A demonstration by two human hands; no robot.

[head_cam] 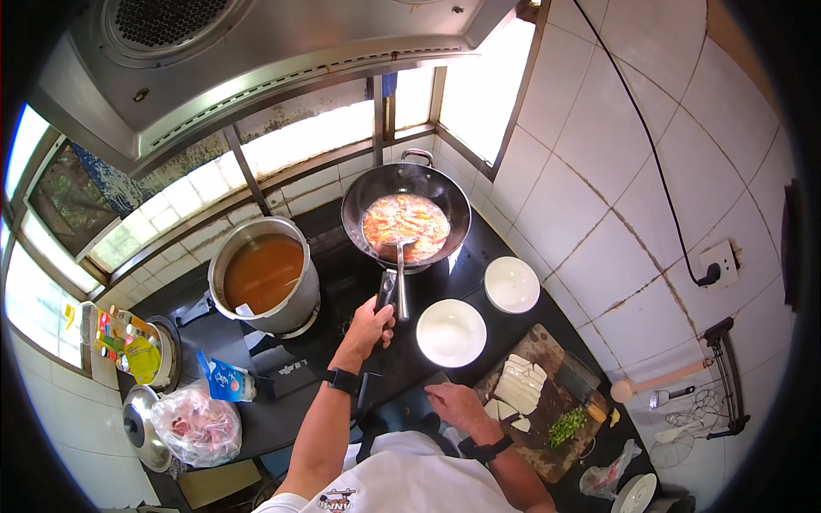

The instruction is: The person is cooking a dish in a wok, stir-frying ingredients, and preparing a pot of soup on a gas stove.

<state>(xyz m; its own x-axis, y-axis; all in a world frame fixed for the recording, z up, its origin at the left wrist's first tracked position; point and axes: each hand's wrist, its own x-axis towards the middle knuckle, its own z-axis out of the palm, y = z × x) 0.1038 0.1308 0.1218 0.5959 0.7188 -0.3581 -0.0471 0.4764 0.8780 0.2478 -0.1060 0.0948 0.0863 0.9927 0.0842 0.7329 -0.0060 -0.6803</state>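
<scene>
My left hand (371, 327) grips the black handle of a dark wok (356, 205) on the stove. Reddish-orange food in liquid (405, 224) lies in the wok, and a metal spatula (402, 282) rests in it with its handle beside the wok's. My right hand (457, 405) hangs with nothing in it, just left of a wooden cutting board (545, 449). The board bears sliced white tofu-like blocks (521, 385), chopped green herbs (567, 428) and a cleaver (576, 381). Two white bowls (451, 333) (512, 285) stand between wok and board.
A large metal pot (312, 282) of brown liquid stands left of the wok. Nearer left are a blue packet (224, 378), a plastic bag of raw meat (197, 424), a lid (136, 423) and condiment bottles (138, 353). Utensils (696, 410) hang on the right wall; a range hood (256, 70) is overhead.
</scene>
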